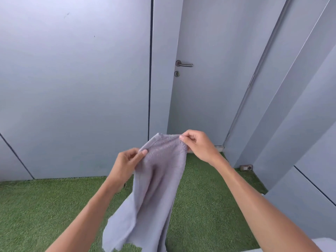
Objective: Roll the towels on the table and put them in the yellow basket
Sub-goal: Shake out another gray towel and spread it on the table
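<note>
1. The left hand (127, 161) pinches the grey towel's (154, 188) upper edge between thumb and fingers.
2. The right hand (197, 144) pinches the same edge further along.
3. The towel hangs in the air above green artificial turf (45, 206), before a grey door (200, 88).

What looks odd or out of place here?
Little stands out. The grey towel hangs crumpled in the air, pinched at its top edge by the left hand and right hand, not rolled. No table or yellow basket shows in this view.
</note>
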`<state>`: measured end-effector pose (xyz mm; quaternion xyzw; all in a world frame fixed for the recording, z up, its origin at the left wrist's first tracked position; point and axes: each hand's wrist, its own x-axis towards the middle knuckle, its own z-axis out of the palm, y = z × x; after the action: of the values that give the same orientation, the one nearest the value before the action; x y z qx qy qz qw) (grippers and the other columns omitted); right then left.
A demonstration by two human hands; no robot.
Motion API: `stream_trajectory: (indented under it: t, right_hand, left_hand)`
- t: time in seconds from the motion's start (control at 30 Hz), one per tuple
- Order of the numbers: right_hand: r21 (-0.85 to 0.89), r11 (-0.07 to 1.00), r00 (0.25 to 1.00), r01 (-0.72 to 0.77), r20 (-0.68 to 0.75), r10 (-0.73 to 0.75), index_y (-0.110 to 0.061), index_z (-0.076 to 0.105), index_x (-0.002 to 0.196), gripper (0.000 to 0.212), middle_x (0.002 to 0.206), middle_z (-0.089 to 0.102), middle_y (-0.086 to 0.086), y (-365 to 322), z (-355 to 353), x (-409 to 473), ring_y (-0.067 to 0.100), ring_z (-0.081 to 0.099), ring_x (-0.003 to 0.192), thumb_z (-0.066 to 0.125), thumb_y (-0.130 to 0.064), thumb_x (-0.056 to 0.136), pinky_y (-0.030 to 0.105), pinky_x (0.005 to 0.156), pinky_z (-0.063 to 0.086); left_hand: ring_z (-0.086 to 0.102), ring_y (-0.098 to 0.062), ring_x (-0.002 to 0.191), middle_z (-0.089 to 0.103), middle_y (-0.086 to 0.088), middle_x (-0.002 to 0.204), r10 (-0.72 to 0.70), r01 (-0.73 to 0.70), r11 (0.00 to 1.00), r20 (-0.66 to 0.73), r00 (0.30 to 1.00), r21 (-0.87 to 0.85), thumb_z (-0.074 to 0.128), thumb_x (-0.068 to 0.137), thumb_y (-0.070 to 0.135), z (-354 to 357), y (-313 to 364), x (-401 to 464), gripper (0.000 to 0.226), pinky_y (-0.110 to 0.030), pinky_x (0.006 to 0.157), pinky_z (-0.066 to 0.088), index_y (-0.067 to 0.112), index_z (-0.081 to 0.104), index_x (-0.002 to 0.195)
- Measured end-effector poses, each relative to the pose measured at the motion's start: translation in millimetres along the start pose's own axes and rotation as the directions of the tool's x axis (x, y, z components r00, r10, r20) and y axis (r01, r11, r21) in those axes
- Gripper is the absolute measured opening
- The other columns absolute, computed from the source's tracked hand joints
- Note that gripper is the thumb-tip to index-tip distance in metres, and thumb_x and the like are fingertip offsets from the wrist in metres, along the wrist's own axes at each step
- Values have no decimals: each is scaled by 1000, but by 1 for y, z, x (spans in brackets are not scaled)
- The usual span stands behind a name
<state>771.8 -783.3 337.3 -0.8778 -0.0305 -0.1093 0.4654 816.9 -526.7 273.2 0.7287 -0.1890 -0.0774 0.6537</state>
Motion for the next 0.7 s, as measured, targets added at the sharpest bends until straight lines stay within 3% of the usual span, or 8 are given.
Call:
stream_trajectory:
  t: [0.07, 0.17, 0.23, 0.33, 0.47, 0.6, 0.7]
  right_hand:
    - [-42, 997, 987, -60, 149, 65, -21, 65, 100, 11, 92, 71, 2, 5, -3, -7, 16, 70, 82, 63, -27, 92, 43, 82, 56]
    - [-62, 997, 941, -48, 332, 66, -40, 54, 123, 48, 118, 63, -9, -4, 2, -10, 5, 65, 100, 76, -32, 81, 27, 92, 51]
    - [-105, 994, 913, -3, 405, 46, -34, 61, 118, 41, 112, 66, -7, -11, 8, -6, 7, 65, 98, 77, -28, 80, 30, 92, 52]
    - [-138, 990, 934, 20, 357, 30, -20, 70, 91, 9, 86, 72, 1, -15, 10, -4, 14, 67, 80, 73, -23, 84, 39, 84, 54]
    - [-203, 977, 968, 56, 253, -3, -22, 69, 88, 3, 81, 71, -3, -6, -6, -6, 11, 66, 77, 69, -24, 87, 29, 75, 52]
    - [-211, 977, 998, -42, 27, 49, -18, 70, 90, 4, 83, 72, 4, 19, -41, -13, 21, 68, 79, 66, -20, 89, 23, 67, 54]
    - [-185, 980, 992, -76, 80, 92, -21, 70, 100, 11, 74, 71, 3, 24, -45, -22, 10, 64, 66, 67, -21, 89, 25, 66, 51]
  left_hand:
    - [38, -13, 61, 44, 2, 63, 90, -94, 983, 32, 995, 156, 64, 89, 43, -1, 15, 7, 40, -31, 58, 28, 8, 60, 70]
    - [34, -6, 52, 42, 11, 53, 220, -300, 858, 231, 948, 417, 65, 90, 32, 10, 32, 12, 24, -21, 52, 29, 22, 63, 69]
    - [36, -7, 50, 43, 12, 52, 256, -363, 821, 283, 924, 441, 66, 89, 29, 16, 36, 12, 19, -16, 51, 28, 25, 63, 71]
    - [31, -9, 50, 39, 9, 52, 265, -355, 823, 252, 931, 444, 67, 86, 36, 14, 35, 14, 26, -18, 49, 25, 14, 66, 72]
    - [31, -9, 51, 39, 9, 53, 121, -209, 906, 248, 961, 367, 66, 83, 50, 6, 20, 4, 45, -22, 49, 24, 9, 61, 66]
    - [39, -12, 58, 46, 0, 61, 8, -67, 953, 198, 980, 296, 65, 85, 53, -24, 1, -7, 53, -30, 58, 28, 2, 61, 70]
    - [36, -11, 55, 42, 3, 57, 45, -101, 925, 157, 987, 366, 67, 81, 51, -35, 8, -5, 46, -28, 54, 27, 6, 64, 70]
